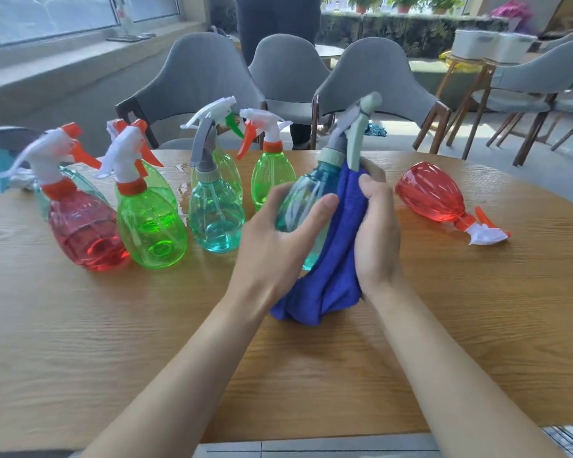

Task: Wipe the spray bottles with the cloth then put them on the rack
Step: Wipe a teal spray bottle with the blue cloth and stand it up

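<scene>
Teal bottle [308,193] within grasp of left fingers [325,204], blue cloth [331,276] between its side and clasping right fingers [371,190].

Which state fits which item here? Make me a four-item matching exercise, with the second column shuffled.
Items:
1. blue cloth
2. teal bottle with pale green trigger
3. red bottle on the right
4. front green bottle

States:
A. lying on its side on the table
B. standing upright
C. gripped, tilted, by the left hand
D. held against a bottle by the right hand

Pairs: 1-D, 2-C, 3-A, 4-B.
</scene>
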Tool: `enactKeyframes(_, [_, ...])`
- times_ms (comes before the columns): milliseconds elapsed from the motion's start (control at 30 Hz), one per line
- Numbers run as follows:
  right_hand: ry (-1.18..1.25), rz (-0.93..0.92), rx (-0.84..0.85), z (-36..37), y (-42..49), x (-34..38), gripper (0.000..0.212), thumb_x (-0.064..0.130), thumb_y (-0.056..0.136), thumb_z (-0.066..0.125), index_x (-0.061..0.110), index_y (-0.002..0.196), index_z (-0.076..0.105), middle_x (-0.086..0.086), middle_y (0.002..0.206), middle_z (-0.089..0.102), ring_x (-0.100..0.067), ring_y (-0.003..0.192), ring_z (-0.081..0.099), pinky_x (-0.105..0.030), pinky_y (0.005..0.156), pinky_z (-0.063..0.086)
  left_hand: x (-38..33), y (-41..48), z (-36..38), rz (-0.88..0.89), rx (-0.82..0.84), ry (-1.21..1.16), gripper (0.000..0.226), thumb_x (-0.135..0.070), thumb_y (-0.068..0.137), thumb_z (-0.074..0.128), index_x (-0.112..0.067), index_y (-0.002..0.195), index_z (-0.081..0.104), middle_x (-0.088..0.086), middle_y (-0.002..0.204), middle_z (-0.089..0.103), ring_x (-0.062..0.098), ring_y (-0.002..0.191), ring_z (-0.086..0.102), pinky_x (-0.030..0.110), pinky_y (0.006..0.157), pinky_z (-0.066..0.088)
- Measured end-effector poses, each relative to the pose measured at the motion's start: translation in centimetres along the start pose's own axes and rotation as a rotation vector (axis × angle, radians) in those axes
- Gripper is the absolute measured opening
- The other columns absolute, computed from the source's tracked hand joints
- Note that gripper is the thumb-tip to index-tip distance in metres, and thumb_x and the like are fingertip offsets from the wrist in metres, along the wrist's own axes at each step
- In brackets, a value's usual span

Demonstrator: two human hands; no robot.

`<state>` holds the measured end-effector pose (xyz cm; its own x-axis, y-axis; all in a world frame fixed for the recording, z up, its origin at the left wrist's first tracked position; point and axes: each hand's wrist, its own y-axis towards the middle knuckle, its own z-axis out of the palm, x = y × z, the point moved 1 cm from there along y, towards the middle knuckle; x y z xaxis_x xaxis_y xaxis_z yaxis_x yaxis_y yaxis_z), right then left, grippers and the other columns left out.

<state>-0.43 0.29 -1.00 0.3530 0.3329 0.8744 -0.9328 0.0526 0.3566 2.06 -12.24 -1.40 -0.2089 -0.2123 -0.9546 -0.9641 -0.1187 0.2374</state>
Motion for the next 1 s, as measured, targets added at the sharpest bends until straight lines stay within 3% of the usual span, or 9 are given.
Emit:
enactKeyframes(133, [-0.006, 0.043, -0.002, 0.3, -0.2, 0.0, 0.042, 0.021, 0.095, 0.039, 0.017, 0.133, 0.058, -0.003, 0.111, 0.071, -0.019, 0.104, 0.067, -0.038, 0.092, 0.055, -0.2, -0.2, 0.1, -0.056, 0.013, -0.02, 0.014, -0.056, 0.098, 0.068, -0.053, 0.108, 0.058, -0.047, 0.086, 0.067, -0.023, 0.084, 0.064, 0.003, 0.075, 0.046])
enactKeyframes(200, [-0.096, 0.018, 0.038, 0.7, -0.4, -0.2, 0.044, 0.022, 0.095, 0.041, 0.023, 0.136, 0.056, -0.01, 0.117, 0.068, -0.029, 0.109, 0.064, -0.053, 0.103, 0.053, -0.4, -0.2, -0.1, -0.042, -0.035, -0.026, 0.019, -0.058, 0.097, 0.068, -0.05, 0.113, 0.061, -0.048, 0.09, 0.066, -0.024, 0.09, 0.062, 0.001, 0.075, 0.042])
enactKeyframes(300, [-0.172, -0.021, 0.058, 0.7, -0.2, 0.1, 0.042, 0.022, 0.097, 0.042, 0.026, 0.136, 0.056, -0.014, 0.122, 0.067, -0.039, 0.117, 0.062, -0.062, 0.108, 0.048, -0.5, -0.5, -0.3, -0.013, -0.054, -0.01, 0.031, -0.058, 0.096, 0.069, -0.043, 0.122, 0.062, -0.04, 0.098, 0.07, -0.018, 0.094, 0.065, 0.001, 0.076, 0.043])
enactKeyframes(400, [-0.121, 0.014, -0.035, -0.1, 0.6, 0.0, 0.037, 0.026, 0.096, 0.042, 0.021, 0.127, 0.062, -0.011, 0.118, 0.07, -0.037, 0.115, 0.064, -0.059, 0.106, 0.05, -0.3, -0.7, 0.0, 0.024, -0.004, 0.013, 0.032, -0.054, 0.095, 0.073, -0.038, 0.123, 0.065, -0.02, 0.099, 0.078, -0.003, 0.09, 0.072, 0.011, 0.076, 0.051])
enactKeyframes(533, [-0.075, 0.027, -0.031, 0.0, 0.0, -0.3, 0.027, 0.024, 0.098, 0.04, 0.021, 0.118, 0.058, -0.008, 0.108, 0.067, -0.024, 0.102, 0.064, -0.04, 0.091, 0.054, -0.2, -0.6, 0.4, 0.014, -0.01, 0.019, 0.036, -0.059, 0.095, 0.07, -0.039, 0.125, 0.065, -0.018, 0.099, 0.078, 0.0, 0.093, 0.073, 0.017, 0.081, 0.054])
enactKeyframes(667, [-0.256, -0.042, 0.05, 1.0, -1.2, -1.0, 0.037, 0.032, 0.098, 0.044, 0.029, 0.135, 0.05, -0.01, 0.124, 0.062, -0.03, 0.12, 0.061, -0.058, 0.108, 0.048, -0.2, -0.1, 0.3, -0.025, -0.118, -0.062, 0.036, -0.062, 0.098, 0.065, -0.033, 0.121, 0.066, -0.019, 0.099, 0.077, -0.002, 0.091, 0.072, 0.014, 0.076, 0.051])
enactKeyframes(800, [-0.278, -0.035, 0.062, 1.1, -0.7, -1.3, 0.043, 0.034, 0.1, 0.043, 0.031, 0.142, 0.047, -0.008, 0.129, 0.062, -0.03, 0.122, 0.061, -0.062, 0.109, 0.046, -0.2, -0.2, 0.3, 0.003, -0.156, -0.086, 0.041, -0.061, 0.098, 0.066, -0.032, 0.127, 0.064, -0.021, 0.1, 0.077, -0.003, 0.092, 0.073, 0.016, 0.08, 0.054])
enactKeyframes(900, [-0.071, 0.053, -0.016, 0.7, -0.1, -1.0, 0.03, 0.029, 0.1, 0.043, 0.022, 0.125, 0.057, -0.008, 0.114, 0.067, -0.027, 0.11, 0.064, -0.056, 0.107, 0.049, -0.2, -0.5, 0.6, 0.017, -0.134, -0.072, 0.046, -0.062, 0.096, 0.067, -0.033, 0.131, 0.062, -0.022, 0.106, 0.077, -0.003, 0.099, 0.073, 0.023, 0.089, 0.057])
enactKeyframes(1000, [-0.125, 0.057, -0.007, 0.9, -0.5, -1.3, 0.024, 0.031, 0.1, 0.042, 0.023, 0.119, 0.055, 0.005, 0.1, 0.065, -0.016, 0.098, 0.06, -0.048, 0.099, 0.05, -0.2, -0.4, 0.6, -0.023, -0.135, -0.125, 0.043, -0.065, 0.098, 0.061, -0.037, 0.131, 0.062, -0.03, 0.103, 0.074, -0.018, 0.1, 0.066, 0.017, 0.091, 0.05])
